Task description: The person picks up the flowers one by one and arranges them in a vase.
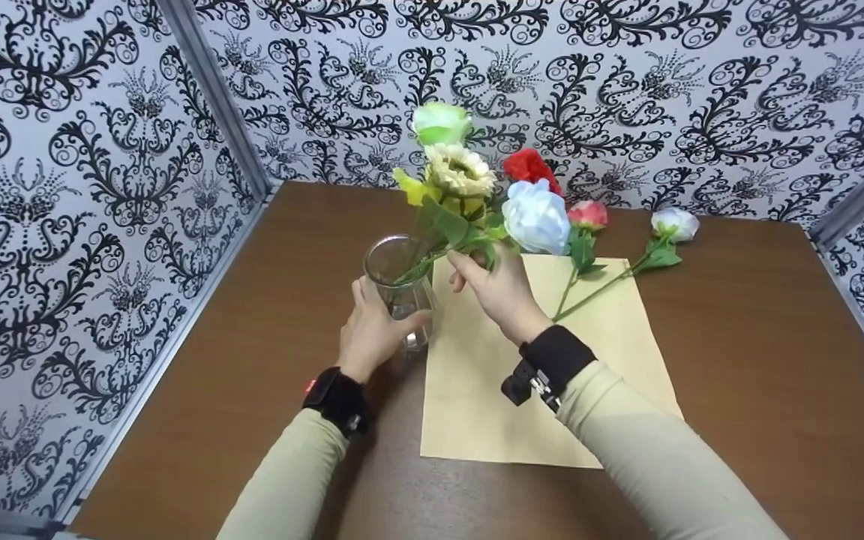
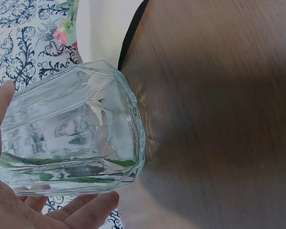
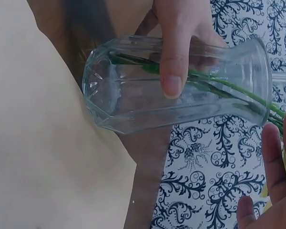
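A clear faceted glass vase [image 1: 406, 300] stands tilted on the table, and my left hand [image 1: 376, 326] grips its side, thumb on the near face. Green stems [image 3: 229, 88] run through its mouth down inside the glass. My right hand [image 1: 498, 289] holds the artificial flowers' stems and leaves just above the rim, its grasp partly hidden by foliage. Above this hand are a pale green rose [image 1: 441, 124], a cream daisy-like flower [image 1: 462, 172], a yellow bloom [image 1: 415, 187], a red flower [image 1: 529, 166] and a pale blue one [image 1: 537, 217].
Beige paper [image 1: 507, 405] lies on the brown table [image 1: 762, 360], under my right forearm. On its far right rest a pink-red flower [image 1: 588, 216] and a white flower [image 1: 675, 223], stems crossing the sheet. Patterned panels [image 1: 627, 97] enclose the back and sides.
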A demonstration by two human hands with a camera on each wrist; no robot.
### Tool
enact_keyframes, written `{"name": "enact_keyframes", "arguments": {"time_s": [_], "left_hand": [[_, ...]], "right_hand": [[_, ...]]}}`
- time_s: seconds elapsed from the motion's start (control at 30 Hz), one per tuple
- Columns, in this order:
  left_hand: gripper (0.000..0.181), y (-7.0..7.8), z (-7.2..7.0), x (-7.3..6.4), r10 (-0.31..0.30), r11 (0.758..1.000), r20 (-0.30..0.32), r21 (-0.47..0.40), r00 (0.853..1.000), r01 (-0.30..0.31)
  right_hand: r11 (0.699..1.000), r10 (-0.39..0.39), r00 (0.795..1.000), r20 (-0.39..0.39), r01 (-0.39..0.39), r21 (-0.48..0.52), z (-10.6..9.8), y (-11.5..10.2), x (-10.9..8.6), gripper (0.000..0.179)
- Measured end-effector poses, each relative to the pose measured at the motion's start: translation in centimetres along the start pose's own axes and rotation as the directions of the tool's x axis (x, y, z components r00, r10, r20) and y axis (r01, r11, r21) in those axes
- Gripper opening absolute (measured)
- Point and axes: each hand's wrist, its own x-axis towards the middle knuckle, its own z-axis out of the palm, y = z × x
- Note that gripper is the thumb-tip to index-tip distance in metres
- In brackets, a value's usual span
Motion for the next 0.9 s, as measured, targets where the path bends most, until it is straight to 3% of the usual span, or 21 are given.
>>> {"name": "enact_keyframes", "arguments": {"time_s": [0.2,0.37,0.7,0.9], "left_hand": [[0.109,0.0,0.0,0.1,-0.012,1.000,0.002,-0.002,1.000,0.012],[0.110,0.0,0.1,0.1,-0.005,1.000,0.002,-0.004,1.000,0.005],[0.114,0.0,0.0,0.0,-0.003,1.000,0.021,-0.005,1.000,0.003],[0.113,-0.3,0.1,0.1,-0.014,1.000,0.022,-0.006,1.000,0.014]], "right_hand": [[0.998,0.060,0.998,-0.008,-0.060,-0.017,0.0,0.0,0.9,0.026],[0.994,0.111,0.994,-0.007,-0.111,0.004,0.1,0.1,1.6,0.016],[0.977,0.166,0.986,-0.003,-0.164,0.136,0.6,0.2,2.0,0.015],[0.965,0.226,0.974,0.020,-0.226,0.131,0.2,1.4,1.6,0.020]]}}
